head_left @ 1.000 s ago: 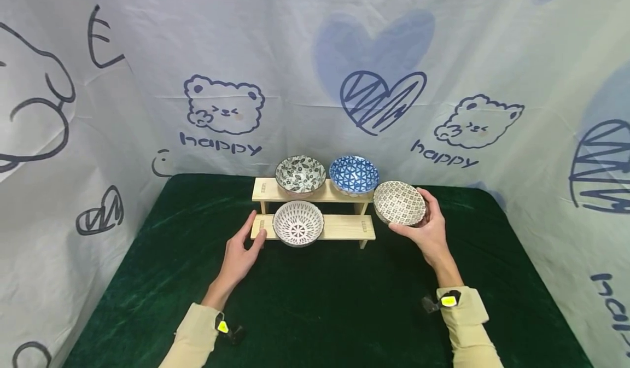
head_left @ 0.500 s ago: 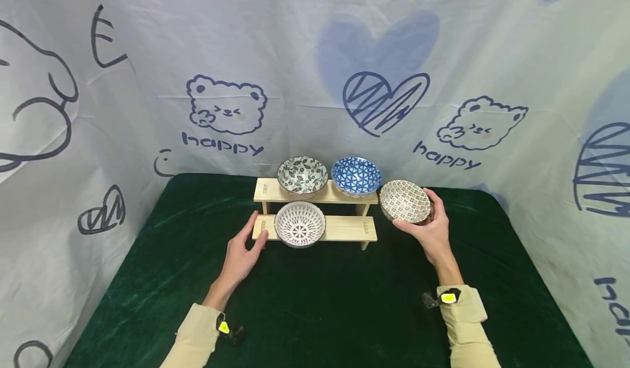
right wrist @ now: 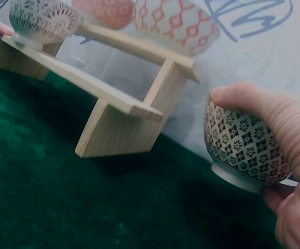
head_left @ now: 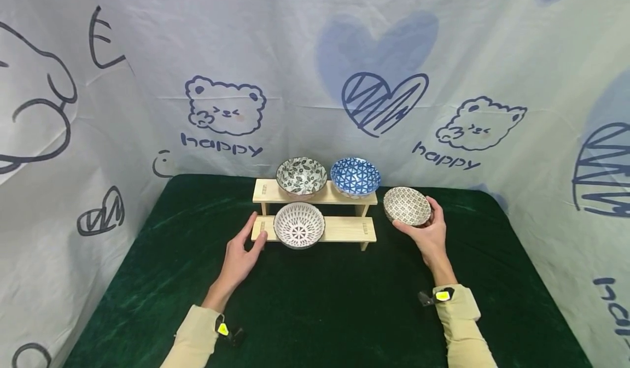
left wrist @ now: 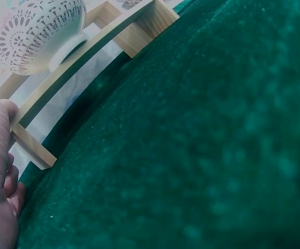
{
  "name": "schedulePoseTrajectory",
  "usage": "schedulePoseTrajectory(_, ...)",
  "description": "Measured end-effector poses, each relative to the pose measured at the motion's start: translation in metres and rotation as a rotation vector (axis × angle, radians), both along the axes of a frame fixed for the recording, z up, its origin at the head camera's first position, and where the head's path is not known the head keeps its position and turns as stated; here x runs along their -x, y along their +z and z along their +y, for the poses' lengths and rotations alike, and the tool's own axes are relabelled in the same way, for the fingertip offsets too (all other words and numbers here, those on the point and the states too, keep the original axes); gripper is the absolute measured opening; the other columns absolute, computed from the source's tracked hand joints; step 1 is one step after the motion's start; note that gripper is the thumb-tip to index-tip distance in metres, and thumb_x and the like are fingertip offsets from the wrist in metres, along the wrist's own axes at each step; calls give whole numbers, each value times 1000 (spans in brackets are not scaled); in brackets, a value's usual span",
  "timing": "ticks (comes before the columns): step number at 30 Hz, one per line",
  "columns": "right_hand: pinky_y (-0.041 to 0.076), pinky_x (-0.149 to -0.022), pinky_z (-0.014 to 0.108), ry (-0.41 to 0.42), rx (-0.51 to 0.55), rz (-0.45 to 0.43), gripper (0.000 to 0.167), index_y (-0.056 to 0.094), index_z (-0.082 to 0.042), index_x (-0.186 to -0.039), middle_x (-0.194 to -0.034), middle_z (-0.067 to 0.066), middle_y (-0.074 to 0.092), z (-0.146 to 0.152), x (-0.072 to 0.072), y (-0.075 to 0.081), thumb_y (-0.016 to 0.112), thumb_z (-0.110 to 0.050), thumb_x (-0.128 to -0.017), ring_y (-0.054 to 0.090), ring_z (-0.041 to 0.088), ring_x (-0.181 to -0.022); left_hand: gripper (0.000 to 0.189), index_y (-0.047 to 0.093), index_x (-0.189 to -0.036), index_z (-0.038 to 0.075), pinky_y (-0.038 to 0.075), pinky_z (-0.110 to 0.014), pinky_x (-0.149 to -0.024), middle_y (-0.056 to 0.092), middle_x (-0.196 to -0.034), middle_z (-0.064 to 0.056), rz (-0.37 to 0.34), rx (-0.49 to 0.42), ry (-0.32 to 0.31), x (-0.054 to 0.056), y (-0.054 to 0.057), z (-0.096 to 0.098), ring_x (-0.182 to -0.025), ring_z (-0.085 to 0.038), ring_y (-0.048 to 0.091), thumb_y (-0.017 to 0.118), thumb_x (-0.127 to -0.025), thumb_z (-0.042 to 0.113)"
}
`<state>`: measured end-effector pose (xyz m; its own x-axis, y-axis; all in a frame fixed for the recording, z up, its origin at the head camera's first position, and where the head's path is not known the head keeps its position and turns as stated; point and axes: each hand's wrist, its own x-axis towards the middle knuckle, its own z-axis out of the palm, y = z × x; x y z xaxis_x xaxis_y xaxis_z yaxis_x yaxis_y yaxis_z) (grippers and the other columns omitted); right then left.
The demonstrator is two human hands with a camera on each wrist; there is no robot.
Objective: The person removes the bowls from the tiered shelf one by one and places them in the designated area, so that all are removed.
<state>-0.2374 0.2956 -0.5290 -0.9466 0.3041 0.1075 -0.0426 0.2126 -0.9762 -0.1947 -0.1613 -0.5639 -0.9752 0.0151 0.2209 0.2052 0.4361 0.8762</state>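
Observation:
My right hand (head_left: 430, 242) grips a small bowl with a brown lattice pattern (head_left: 407, 206), thumb at its rim, just right of a two-step wooden display stand (head_left: 346, 229). The right wrist view has this bowl's foot above the green cloth. At the stand's left end, my left hand (head_left: 240, 256) holds the lower step, its thumb at the front corner (left wrist: 7, 108). A white bowl with dark dashes (head_left: 299, 226) sits on the lower step beside that hand. On the upper step stand a leaf-patterned bowl (head_left: 301, 176) and a blue-patterned bowl (head_left: 355, 176).
Dark green velvet cloth (head_left: 315, 308) covers the table. Behind and at both sides hangs a pale curtain (head_left: 300, 122) printed with bears and hearts. The stand's right leg (right wrist: 121, 132) is close to the held bowl.
My right hand has moved the lattice bowl rightward, away from the stand's right end, then slightly lower. My left hand stays at the stand, and the other bowls keep their places.

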Motion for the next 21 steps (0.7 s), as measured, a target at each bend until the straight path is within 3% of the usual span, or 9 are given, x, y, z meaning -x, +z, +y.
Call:
schedulePoseTrajectory(11,34,-123,50,-87,14,3,112,23,-11,-162,-163,17,37,0,9,-24,95,-14,-76,40,32,-147,68,36,-163,10,30,-55,-124,38,-167,-5,9,1,3,3,-1,0,-153,-30,37,62,-106,37)
schedulePoseTrajectory(21,30,-125,48,-83,20,-6,114,18,-11,-166,-168,14,30,2,9,-34,93,-20,-81,34,29,-152,68,36,-163,10,31,-56,-123,38,-166,-6,6,2,3,1,-2,0,-153,-31,37,62,-106,36)
